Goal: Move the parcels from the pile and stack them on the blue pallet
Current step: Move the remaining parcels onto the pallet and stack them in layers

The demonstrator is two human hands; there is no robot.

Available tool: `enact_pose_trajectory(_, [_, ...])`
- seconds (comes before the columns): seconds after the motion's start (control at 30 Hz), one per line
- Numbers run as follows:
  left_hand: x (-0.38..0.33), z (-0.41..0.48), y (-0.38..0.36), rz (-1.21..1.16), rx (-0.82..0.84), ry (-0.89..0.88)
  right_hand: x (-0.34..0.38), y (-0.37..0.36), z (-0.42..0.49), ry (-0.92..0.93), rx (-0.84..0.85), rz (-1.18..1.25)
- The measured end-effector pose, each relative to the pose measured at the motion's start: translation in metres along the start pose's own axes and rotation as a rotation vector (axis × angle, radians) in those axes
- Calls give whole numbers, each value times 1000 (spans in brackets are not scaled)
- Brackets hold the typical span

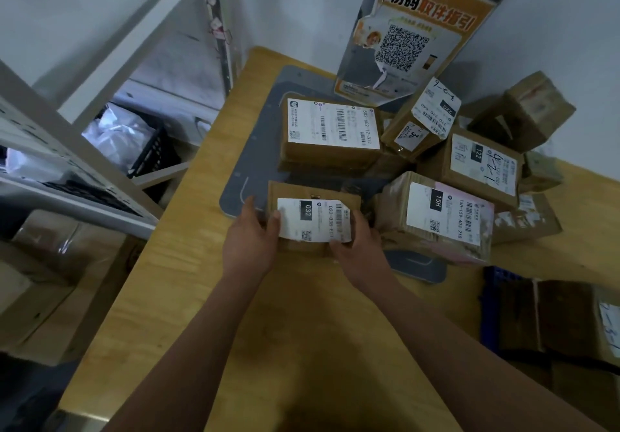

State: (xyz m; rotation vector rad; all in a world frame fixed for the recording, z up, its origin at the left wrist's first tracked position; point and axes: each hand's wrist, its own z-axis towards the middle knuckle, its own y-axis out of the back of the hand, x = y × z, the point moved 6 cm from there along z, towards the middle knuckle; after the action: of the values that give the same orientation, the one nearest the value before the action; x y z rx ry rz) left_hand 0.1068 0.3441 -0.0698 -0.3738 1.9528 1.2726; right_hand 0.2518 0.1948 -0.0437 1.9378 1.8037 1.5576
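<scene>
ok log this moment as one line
left hand + right hand: gripping small brown cardboard parcel labelled 032 | parcel on wooden table, pile edge | blue pallet: not reached

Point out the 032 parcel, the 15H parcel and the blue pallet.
032 parcel point(313, 218): head view, on its white label.
15H parcel point(446, 213): head view, on its white label.
blue pallet point(500, 277): head view, on the bare blue corner at right.

Wooden table point(188, 284); grey mat point(265, 136); torn QR poster point(407, 33); metal shelving point(77, 169); black crate point(154, 153).
</scene>
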Motion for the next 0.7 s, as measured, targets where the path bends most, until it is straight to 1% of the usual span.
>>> enact_pose_trajectory(0.07, [5,-7,-2,16,56,-37,-2,-6,-3,8,37,-1])
enact_pose_trajectory(0.17, [4,-19,-7,-65,147,-53,-1,-14,-7,37,88,20])
enact_pose_trajectory(0.27, [2,-29,-3,-125,133,-44,1,-15,-12,65,85,25])
enact_pose_trajectory(0.43, [-3,-48,13,-113,87,-22,2,-13,-28,101,61,64])
enact_pose_trajectory(0.57, [-16,-70,36,-34,35,-100,4,-5,-51,151,20,105])
enact_pose_trajectory(0.7, [-37,-94,54,29,75,-184,9,9,-77,217,4,135])
